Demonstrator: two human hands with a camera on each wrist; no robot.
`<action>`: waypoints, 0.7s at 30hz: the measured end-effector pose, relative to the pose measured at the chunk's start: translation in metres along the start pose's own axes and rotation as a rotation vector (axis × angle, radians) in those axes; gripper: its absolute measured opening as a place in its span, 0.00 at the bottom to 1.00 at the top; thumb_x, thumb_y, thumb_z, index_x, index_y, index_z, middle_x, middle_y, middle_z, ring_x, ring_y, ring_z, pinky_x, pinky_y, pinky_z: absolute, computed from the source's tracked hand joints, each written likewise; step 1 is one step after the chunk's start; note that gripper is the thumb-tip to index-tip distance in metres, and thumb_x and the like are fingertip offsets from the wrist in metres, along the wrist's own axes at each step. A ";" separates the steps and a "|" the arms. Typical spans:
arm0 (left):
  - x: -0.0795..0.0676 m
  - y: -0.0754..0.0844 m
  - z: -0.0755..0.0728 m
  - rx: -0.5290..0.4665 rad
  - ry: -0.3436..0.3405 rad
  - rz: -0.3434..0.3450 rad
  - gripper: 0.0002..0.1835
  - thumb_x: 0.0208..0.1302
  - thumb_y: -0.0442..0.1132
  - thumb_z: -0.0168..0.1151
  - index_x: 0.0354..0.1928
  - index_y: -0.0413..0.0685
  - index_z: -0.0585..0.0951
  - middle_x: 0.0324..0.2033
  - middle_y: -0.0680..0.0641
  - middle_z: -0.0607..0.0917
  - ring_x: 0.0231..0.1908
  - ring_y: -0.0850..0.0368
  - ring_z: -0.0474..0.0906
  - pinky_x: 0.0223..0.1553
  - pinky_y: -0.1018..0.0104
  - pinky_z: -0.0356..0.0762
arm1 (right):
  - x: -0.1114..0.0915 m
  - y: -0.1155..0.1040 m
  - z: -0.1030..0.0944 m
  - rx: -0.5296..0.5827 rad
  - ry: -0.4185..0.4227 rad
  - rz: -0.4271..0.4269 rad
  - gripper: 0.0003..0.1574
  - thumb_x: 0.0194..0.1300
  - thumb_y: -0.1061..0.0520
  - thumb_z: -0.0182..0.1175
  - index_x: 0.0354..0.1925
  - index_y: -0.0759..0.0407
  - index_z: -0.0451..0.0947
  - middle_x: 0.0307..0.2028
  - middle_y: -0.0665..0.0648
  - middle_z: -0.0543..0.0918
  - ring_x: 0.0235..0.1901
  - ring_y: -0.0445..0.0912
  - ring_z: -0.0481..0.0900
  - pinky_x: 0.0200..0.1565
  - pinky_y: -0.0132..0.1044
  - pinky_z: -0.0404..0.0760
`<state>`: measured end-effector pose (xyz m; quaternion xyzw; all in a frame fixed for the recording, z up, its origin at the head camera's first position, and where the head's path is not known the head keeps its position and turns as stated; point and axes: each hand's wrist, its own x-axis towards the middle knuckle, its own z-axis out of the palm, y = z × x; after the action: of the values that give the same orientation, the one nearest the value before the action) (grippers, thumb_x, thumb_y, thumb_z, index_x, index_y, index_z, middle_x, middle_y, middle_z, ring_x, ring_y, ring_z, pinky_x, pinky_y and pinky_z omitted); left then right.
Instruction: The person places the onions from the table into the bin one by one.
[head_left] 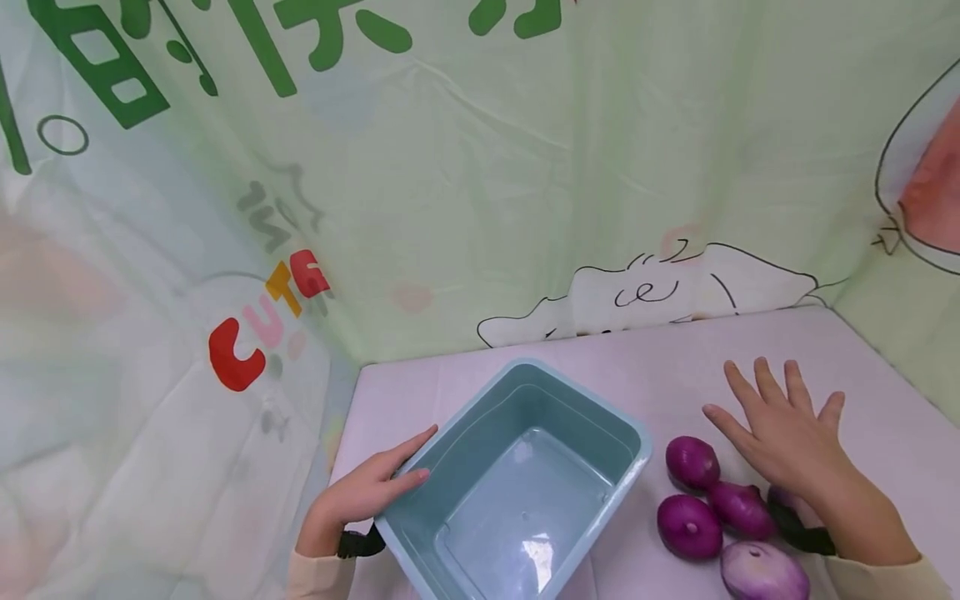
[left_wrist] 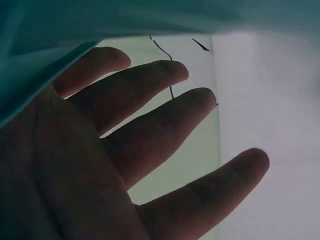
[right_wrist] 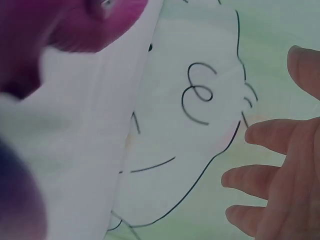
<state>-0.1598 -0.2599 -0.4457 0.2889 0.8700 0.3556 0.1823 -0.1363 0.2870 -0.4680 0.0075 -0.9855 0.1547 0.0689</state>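
Observation:
My left hand (head_left: 367, 492) holds a light blue plastic basin (head_left: 525, 392) at its left side, thumb over the rim and fingers along the outside. In the left wrist view, the fingers (left_wrist: 165, 127) stretch out spread below the basin wall. Nothing lies in the basin. Over on the right, my right hand (head_left: 791, 437) is spread wide and holds nothing, above a group of purple onions (head_left: 692, 463). A paler onion (head_left: 765, 571) sits nearest me, and another is partly hidden beneath the right wrist. Two onions (right_wrist: 95, 30) show blurred in the right wrist view.
A pale pink-white table (head_left: 600, 367) bears the basin and onions. Printed curtains (head_left: 480, 183) with green characters and cartoon drawings close off its back and sides. A dark strap (head_left: 362, 542) circles the left wrist.

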 end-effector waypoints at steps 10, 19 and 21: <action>-0.017 -0.001 0.003 -0.004 0.038 -0.108 0.30 0.72 0.57 0.47 0.73 0.72 0.54 0.69 0.63 0.58 0.65 0.63 0.58 0.61 0.51 0.61 | -0.030 0.040 -0.002 0.022 -0.042 0.113 0.54 0.68 0.29 0.42 0.75 0.58 0.35 0.67 0.79 0.34 0.62 0.65 0.10 0.41 0.64 0.05; -0.027 -0.007 0.008 -0.032 0.039 -0.107 0.30 0.73 0.56 0.46 0.73 0.73 0.51 0.70 0.64 0.55 0.67 0.63 0.55 0.62 0.52 0.59 | -0.057 0.066 0.003 0.027 -0.077 0.184 0.56 0.67 0.28 0.43 0.74 0.60 0.33 0.66 0.79 0.31 0.61 0.68 0.11 0.39 0.66 0.05; -0.029 -0.009 0.010 -0.039 0.040 -0.096 0.30 0.74 0.55 0.45 0.74 0.72 0.51 0.70 0.63 0.55 0.67 0.61 0.54 0.62 0.53 0.59 | -0.063 0.072 0.006 0.037 -0.109 0.187 0.57 0.67 0.28 0.43 0.73 0.63 0.35 0.66 0.81 0.33 0.60 0.72 0.14 0.39 0.69 0.08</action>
<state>-0.1360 -0.2780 -0.4555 0.2360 0.8792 0.3692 0.1874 -0.0768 0.3533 -0.5040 -0.0750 -0.9811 0.1782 0.0004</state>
